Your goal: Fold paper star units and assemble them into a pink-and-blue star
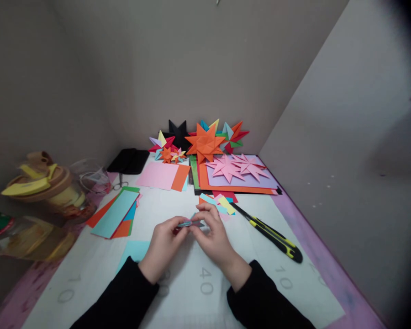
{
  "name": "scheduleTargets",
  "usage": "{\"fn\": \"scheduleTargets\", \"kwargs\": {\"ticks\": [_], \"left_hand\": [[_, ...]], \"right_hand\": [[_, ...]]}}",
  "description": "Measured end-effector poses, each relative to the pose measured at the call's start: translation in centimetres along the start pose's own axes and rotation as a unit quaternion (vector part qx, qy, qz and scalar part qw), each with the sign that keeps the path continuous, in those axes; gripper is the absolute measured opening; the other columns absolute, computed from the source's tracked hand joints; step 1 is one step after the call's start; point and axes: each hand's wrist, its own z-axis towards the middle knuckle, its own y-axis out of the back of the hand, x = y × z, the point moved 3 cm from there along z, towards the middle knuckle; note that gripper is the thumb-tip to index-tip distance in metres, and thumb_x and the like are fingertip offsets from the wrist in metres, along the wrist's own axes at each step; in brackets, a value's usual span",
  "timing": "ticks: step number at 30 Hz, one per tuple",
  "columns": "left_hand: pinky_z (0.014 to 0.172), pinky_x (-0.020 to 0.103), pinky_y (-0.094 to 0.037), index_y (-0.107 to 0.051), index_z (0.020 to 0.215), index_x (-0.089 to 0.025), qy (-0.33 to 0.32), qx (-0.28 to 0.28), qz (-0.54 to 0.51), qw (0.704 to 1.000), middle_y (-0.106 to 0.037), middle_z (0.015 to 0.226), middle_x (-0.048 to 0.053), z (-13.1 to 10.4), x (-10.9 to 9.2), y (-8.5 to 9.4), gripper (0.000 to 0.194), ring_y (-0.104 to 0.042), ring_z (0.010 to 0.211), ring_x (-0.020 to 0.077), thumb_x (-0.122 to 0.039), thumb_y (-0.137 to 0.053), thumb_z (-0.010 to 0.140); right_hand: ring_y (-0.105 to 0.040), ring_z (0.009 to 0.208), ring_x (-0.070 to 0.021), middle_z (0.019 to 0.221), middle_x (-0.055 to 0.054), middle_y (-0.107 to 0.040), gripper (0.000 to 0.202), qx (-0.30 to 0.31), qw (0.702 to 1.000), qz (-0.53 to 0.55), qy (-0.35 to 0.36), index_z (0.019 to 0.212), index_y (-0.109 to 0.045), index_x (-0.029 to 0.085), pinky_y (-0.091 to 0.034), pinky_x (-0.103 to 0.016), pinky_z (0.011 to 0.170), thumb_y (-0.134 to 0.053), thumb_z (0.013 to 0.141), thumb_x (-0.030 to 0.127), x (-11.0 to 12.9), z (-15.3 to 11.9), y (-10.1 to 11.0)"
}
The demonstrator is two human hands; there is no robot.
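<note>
Near the middle of the white mat (pixel 239 283), my left hand (pixel 166 244) pinches a small folded paper piece (pixel 188 224), light blue with some pink or grey. From the other side, my right hand (pixel 214 240) grips the same piece between thumb and fingers. The fingertips of both hands nearly meet and cover part of it. A light blue sheet (pixel 135 251) lies beside my left wrist. Just beyond my right hand is a small pile of coloured paper pieces (pixel 226 204).
A yellow-black cutter (pixel 270 233) lies at right. Paper strips (pixel 114 214), small scissors (pixel 121 183) and a black pouch (pixel 129 161) are at left, beside a lidded cup (pixel 55 187) and a bottle (pixel 23 235). Folded stars (pixel 205 141) stand along the back; pink stars (pixel 227 168) lie on stacked sheets.
</note>
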Motion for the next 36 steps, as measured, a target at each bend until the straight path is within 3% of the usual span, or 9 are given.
{"fn": "scheduleTargets", "kwargs": {"ticks": [21,28,36], "left_hand": [[0.065,0.023,-0.046,-0.066,0.086,-0.021,-0.008,0.0,0.019,1.0,-0.071,0.082,0.0,-0.2,0.1,-0.1,0.014,-0.063,0.07,0.0152,-0.02,-0.055,0.078],[0.068,0.025,-0.047,-0.067,0.091,-0.023,-0.035,-0.039,0.07,0.996,-0.072,0.087,0.001,-0.3,0.3,0.2,0.015,-0.064,0.071,0.0166,-0.023,-0.057,0.079],[0.076,0.028,-0.047,-0.066,0.093,-0.023,-0.079,-0.026,0.15,0.985,-0.072,0.093,0.004,-0.4,0.6,-0.1,0.015,-0.065,0.083,0.0191,-0.023,-0.054,0.083]], "right_hand": [[-0.047,0.108,-0.0245,0.108,-0.008,-0.048,0.012,0.012,0.997,-0.057,0.041,0.079,-0.061,0.023,-0.043,-0.041,0.087,-0.057,0.077,0.012,0.0,-0.1,-0.2],[-0.047,0.107,-0.0235,0.105,-0.008,-0.05,0.013,0.017,0.996,-0.081,0.029,0.08,-0.059,0.022,-0.04,-0.041,0.091,-0.049,0.084,0.014,-0.3,0.0,-0.2],[-0.05,0.094,-0.0222,0.092,-0.007,-0.053,0.01,0.004,0.996,-0.084,-0.027,0.074,-0.056,0.02,-0.043,-0.038,0.082,-0.052,0.082,0.014,-0.9,0.2,-0.4]]}}
